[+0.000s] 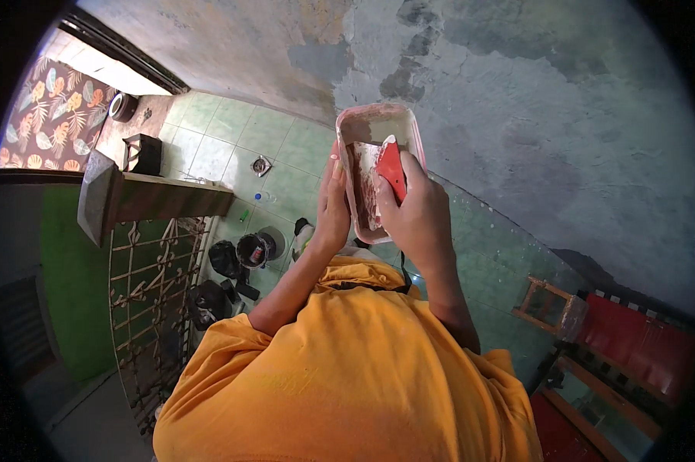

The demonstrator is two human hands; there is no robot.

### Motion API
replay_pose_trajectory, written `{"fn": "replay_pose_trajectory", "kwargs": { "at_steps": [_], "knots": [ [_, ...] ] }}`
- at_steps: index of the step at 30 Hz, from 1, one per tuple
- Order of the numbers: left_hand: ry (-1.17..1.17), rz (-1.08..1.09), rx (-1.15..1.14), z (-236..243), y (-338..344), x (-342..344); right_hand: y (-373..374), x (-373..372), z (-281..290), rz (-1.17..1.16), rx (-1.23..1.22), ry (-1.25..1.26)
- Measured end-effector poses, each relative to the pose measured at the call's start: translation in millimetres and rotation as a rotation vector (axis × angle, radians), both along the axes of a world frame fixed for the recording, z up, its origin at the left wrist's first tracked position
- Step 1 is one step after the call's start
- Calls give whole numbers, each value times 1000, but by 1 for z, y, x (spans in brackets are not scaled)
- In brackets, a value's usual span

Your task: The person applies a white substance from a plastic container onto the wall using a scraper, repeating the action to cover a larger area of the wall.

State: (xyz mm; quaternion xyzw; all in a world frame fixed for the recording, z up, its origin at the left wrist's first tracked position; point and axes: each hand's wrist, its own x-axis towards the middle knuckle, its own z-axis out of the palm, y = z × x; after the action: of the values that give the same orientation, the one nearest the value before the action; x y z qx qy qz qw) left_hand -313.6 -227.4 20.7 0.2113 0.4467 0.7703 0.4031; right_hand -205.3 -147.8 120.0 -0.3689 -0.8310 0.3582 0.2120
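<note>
A rectangular plastic tub (377, 110), whitish with a pink rim, is held up in front of my chest near the wall. Pale and brownish filler coats its inside. My left hand (334, 208) is wrapped along the tub's left side, its fingers pointing away from me. In my right hand (419, 219) is a red scraper (392, 169), gripped between thumb and fingers. The scraper is inside the tub, with whitish paste on its edge.
A patchy grey plastered wall (509, 123) rises ahead and to the right. On the green tiled floor (278, 131) stand a black bucket (256, 249), dark bags (207, 302) and a small ashtray-like dish (261, 165). A metal railing (159, 289) is at left; a wooden frame (544, 306) lies right.
</note>
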Motion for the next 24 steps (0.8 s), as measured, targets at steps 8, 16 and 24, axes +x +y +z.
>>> {"fn": "replay_pose_trajectory", "kwargs": {
  "at_steps": [8,16,24],
  "knots": [
    [77,39,-123,-18,-9,-10,31,22,-32,22,-426,366],
    [-11,19,-178,5,-30,-23,27,32,-55,-126,-766,573],
    [34,35,-173,-12,-58,-71,8,13,-71,-266,-713,532]
  ]
}}
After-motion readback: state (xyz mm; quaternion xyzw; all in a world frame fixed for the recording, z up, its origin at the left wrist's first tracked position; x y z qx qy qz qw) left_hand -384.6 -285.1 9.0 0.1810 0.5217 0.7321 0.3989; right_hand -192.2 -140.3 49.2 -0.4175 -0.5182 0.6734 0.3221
